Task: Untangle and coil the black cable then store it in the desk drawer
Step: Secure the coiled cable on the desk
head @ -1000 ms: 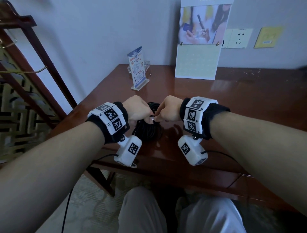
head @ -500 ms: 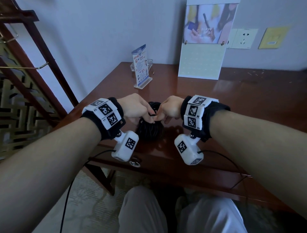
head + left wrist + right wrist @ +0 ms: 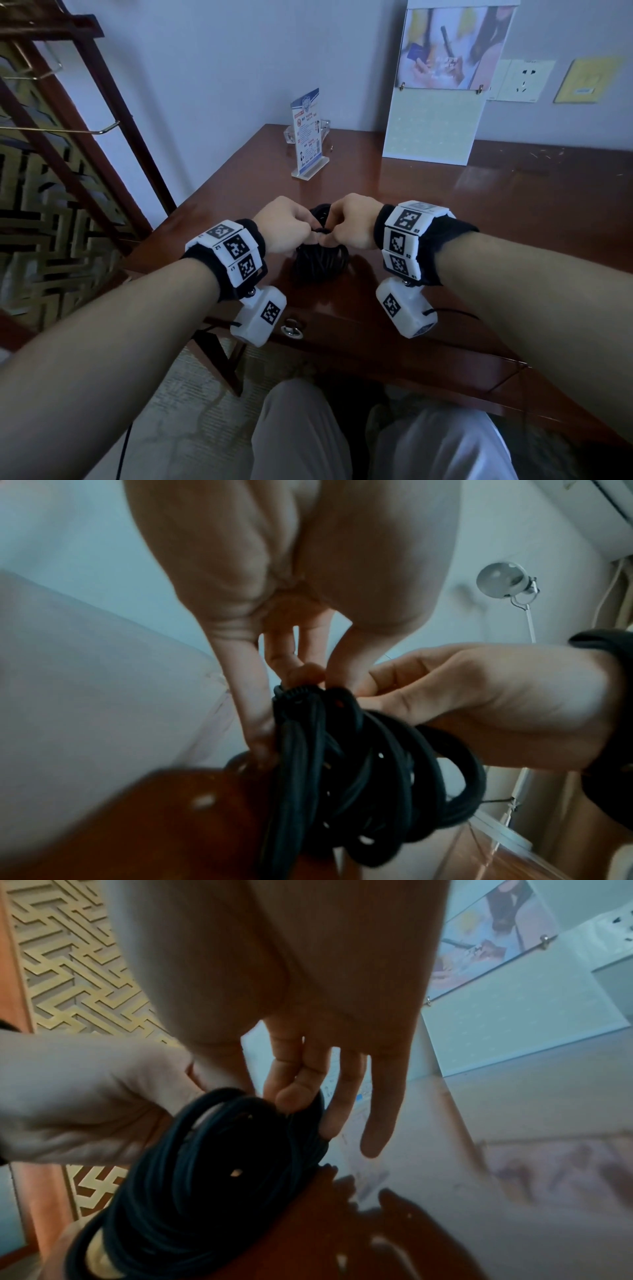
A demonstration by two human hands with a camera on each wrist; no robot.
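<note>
The black cable (image 3: 322,262) is a coiled bundle standing upright on the dark wooden desk (image 3: 445,212), just behind its front edge. My left hand (image 3: 286,228) and right hand (image 3: 349,222) meet at the top of the coil, and both pinch strands there. From the left wrist, the cable (image 3: 342,764) hangs in loops below my left fingers (image 3: 260,718), with a ribbed end piece at the top. From the right wrist, the cable (image 3: 205,1164) sits under my right fingertips (image 3: 294,1096); two fingers stretch past it. The drawer pull (image 3: 292,329) shows below the desk edge; the drawer looks closed.
A clear stand with a printed card (image 3: 308,137) sits at the back left of the desk. A calendar (image 3: 438,102) leans against the wall at the back. A wooden lattice screen (image 3: 51,171) stands to the left. My knees (image 3: 342,435) are under the desk edge.
Both hands have stayed at the top of the coil, with small finger movements on the strands. The coil has stayed in place on the desk.
</note>
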